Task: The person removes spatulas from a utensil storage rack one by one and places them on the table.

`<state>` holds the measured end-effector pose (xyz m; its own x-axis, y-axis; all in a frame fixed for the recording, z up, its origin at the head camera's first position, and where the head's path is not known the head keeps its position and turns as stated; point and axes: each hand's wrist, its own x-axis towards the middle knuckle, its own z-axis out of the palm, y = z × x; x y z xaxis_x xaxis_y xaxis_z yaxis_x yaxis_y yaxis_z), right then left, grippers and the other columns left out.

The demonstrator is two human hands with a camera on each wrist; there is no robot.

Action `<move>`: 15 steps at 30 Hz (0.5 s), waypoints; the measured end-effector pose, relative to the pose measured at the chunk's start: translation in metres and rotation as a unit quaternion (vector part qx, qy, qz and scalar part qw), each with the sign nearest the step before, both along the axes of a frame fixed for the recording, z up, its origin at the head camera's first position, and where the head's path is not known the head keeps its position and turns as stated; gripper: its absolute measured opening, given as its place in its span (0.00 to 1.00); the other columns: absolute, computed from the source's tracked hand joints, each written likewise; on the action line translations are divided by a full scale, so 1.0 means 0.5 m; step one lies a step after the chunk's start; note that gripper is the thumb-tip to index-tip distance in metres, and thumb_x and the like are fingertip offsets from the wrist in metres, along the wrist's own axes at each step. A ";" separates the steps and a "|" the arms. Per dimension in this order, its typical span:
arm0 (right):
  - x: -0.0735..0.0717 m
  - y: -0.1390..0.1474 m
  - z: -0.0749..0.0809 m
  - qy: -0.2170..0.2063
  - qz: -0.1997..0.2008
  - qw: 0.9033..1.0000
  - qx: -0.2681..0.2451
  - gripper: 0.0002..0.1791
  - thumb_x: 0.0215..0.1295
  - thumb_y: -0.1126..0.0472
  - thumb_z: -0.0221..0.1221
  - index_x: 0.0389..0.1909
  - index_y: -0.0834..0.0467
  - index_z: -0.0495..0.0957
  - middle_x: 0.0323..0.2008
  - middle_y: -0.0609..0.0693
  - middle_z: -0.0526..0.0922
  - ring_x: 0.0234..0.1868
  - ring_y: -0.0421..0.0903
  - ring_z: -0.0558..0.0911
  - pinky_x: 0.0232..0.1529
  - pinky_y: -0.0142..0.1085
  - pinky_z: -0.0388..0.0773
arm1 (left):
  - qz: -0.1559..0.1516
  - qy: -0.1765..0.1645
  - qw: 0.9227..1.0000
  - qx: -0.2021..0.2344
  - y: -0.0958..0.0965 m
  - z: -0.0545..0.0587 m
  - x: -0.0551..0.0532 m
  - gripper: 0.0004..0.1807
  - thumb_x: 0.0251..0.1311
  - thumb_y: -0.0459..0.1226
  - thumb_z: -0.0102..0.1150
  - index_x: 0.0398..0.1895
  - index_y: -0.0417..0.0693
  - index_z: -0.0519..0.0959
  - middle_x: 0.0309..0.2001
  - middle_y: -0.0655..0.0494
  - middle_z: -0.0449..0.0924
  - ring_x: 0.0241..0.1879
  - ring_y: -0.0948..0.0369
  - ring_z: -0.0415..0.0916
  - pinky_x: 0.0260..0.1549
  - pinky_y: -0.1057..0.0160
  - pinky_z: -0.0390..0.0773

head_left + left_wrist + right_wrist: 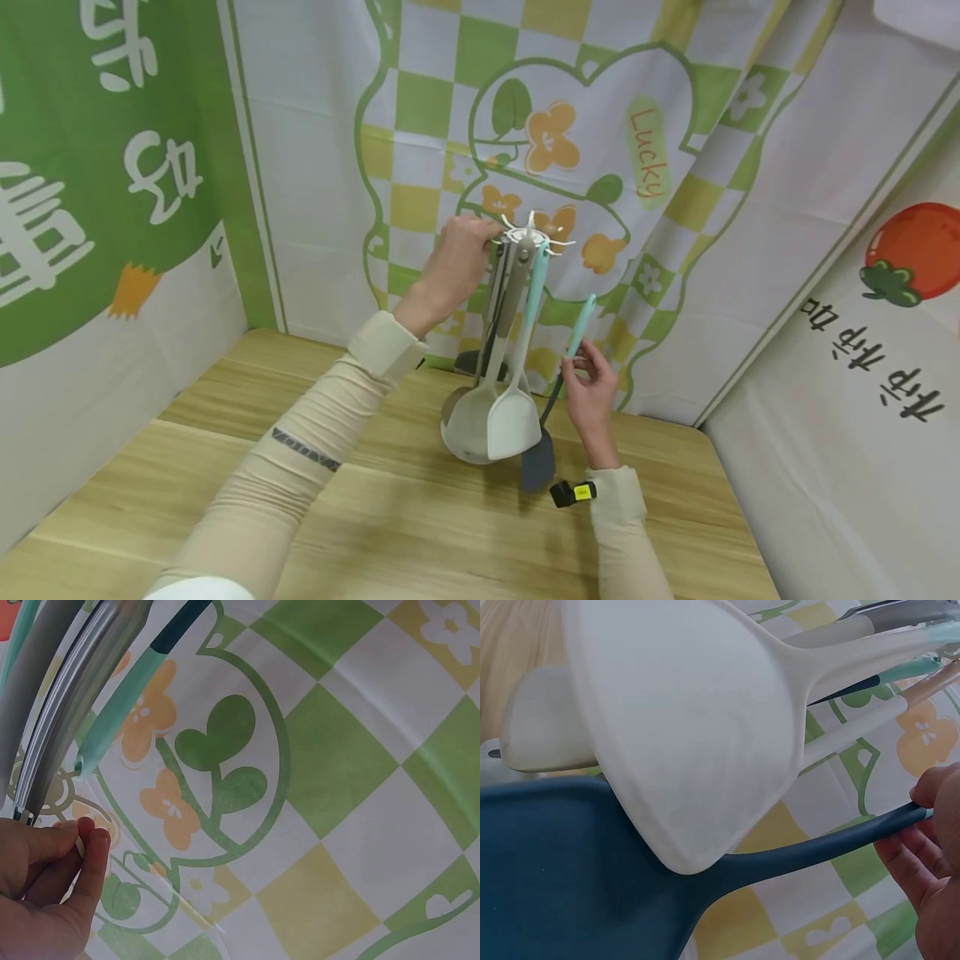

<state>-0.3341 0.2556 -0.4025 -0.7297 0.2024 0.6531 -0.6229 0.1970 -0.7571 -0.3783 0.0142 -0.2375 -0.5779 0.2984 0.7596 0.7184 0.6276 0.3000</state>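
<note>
A white utensil rack [527,237] with thin hooks carries several hanging utensils. My left hand [460,254] is at its top; in the left wrist view the thumb and fingers [91,859] pinch one thin white hook. My right hand [591,385] pinches a dark blue spatula [538,462] with a teal handle, held tilted beside the rack. In the right wrist view this spatula's blade [570,870] lies partly behind a white turner [697,727]. That turner and a pale ladle [470,425] with a grey handle hang at the rack's near side.
The rack stands on a wooden table [405,508] close to its back edge. Behind it hangs a green and yellow checked curtain [423,108]. White printed walls [847,467] flank the table. More utensils hang on the rack's far side, including one with a beige handle [930,684].
</note>
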 end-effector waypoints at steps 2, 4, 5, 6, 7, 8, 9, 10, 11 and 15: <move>0.001 0.004 -0.001 -0.005 -0.002 1.000 0.000 0.21 0.64 0.80 0.58 0.59 0.80 0.73 0.45 0.77 0.77 0.36 0.38 0.83 0.36 0.23 0.85 | 0.001 0.001 1.000 -0.002 0.000 0.000 0.001 0.14 0.66 0.19 0.53 0.42 0.36 0.87 0.44 0.43 0.89 0.42 0.49 0.85 0.50 0.56 0.85; 0.003 0.008 -0.002 -0.005 -0.006 1.000 0.004 0.22 0.63 0.81 0.58 0.59 0.80 0.73 0.45 0.76 0.78 0.36 0.38 0.83 0.35 0.22 0.84 | 0.001 0.002 1.000 -0.003 0.000 -0.001 0.001 0.14 0.66 0.18 0.53 0.41 0.36 0.88 0.43 0.44 0.89 0.42 0.49 0.84 0.49 0.56 0.85; 0.004 0.010 -0.002 -0.004 -0.009 1.000 0.007 0.23 0.63 0.81 0.59 0.59 0.79 0.73 0.45 0.76 0.78 0.35 0.37 0.83 0.34 0.22 0.84 | 0.000 0.002 1.000 -0.003 0.000 -0.001 0.001 0.14 0.66 0.18 0.53 0.41 0.36 0.88 0.43 0.44 0.89 0.41 0.49 0.84 0.48 0.56 0.85; 0.005 0.012 -0.002 -0.001 -0.011 1.000 0.009 0.23 0.62 0.82 0.59 0.59 0.79 0.74 0.44 0.76 0.78 0.35 0.37 0.83 0.33 0.22 0.84 | 0.000 0.003 1.000 -0.004 0.000 -0.001 0.001 0.14 0.66 0.18 0.53 0.41 0.36 0.88 0.43 0.44 0.89 0.41 0.49 0.84 0.47 0.56 0.85; 0.005 0.013 -0.002 0.004 -0.015 1.000 0.013 0.23 0.61 0.82 0.59 0.59 0.79 0.74 0.44 0.76 0.78 0.35 0.37 0.82 0.33 0.21 0.84 | 0.000 0.004 1.000 -0.005 0.000 -0.001 0.000 0.15 0.65 0.18 0.53 0.41 0.36 0.88 0.43 0.44 0.89 0.41 0.49 0.84 0.47 0.56 0.85; 0.005 0.015 -0.002 0.008 -0.017 1.000 0.017 0.23 0.61 0.83 0.59 0.59 0.79 0.74 0.43 0.76 0.78 0.34 0.36 0.82 0.32 0.21 0.83 | 0.000 0.004 1.000 -0.005 0.000 -0.002 -0.001 0.14 0.66 0.18 0.53 0.41 0.36 0.88 0.43 0.44 0.89 0.41 0.49 0.84 0.47 0.56 0.85; 0.006 0.017 -0.002 0.013 -0.019 1.000 0.020 0.23 0.60 0.83 0.59 0.59 0.79 0.74 0.43 0.77 0.78 0.34 0.36 0.82 0.31 0.20 0.83 | -0.001 0.005 1.000 -0.005 0.000 -0.002 -0.001 0.14 0.65 0.18 0.53 0.41 0.36 0.87 0.43 0.44 0.89 0.41 0.49 0.84 0.47 0.56 0.85; 0.006 0.018 -0.002 0.016 -0.021 0.999 0.023 0.23 0.60 0.83 0.59 0.58 0.79 0.74 0.43 0.77 0.79 0.34 0.36 0.82 0.31 0.20 0.82 | 0.000 0.006 1.000 -0.006 0.000 -0.003 -0.001 0.14 0.66 0.18 0.53 0.41 0.36 0.87 0.43 0.43 0.89 0.41 0.49 0.84 0.47 0.56 0.85; 0.006 0.020 -0.001 0.019 -0.022 0.999 0.024 0.23 0.60 0.83 0.59 0.58 0.79 0.75 0.42 0.77 0.79 0.33 0.35 0.82 0.30 0.20 0.82 | 0.000 0.008 1.000 -0.006 0.000 -0.003 -0.002 0.14 0.66 0.18 0.53 0.41 0.36 0.87 0.43 0.43 0.89 0.41 0.49 0.84 0.47 0.56 0.85; 0.008 0.026 0.002 0.022 -0.026 0.999 0.023 0.22 0.58 0.83 0.60 0.55 0.80 0.77 0.39 0.77 0.79 0.32 0.36 0.81 0.27 0.19 0.80 | 0.002 0.011 1.000 -0.007 -0.001 -0.004 -0.003 0.14 0.66 0.18 0.53 0.42 0.35 0.87 0.44 0.43 0.89 0.41 0.49 0.84 0.48 0.56 0.84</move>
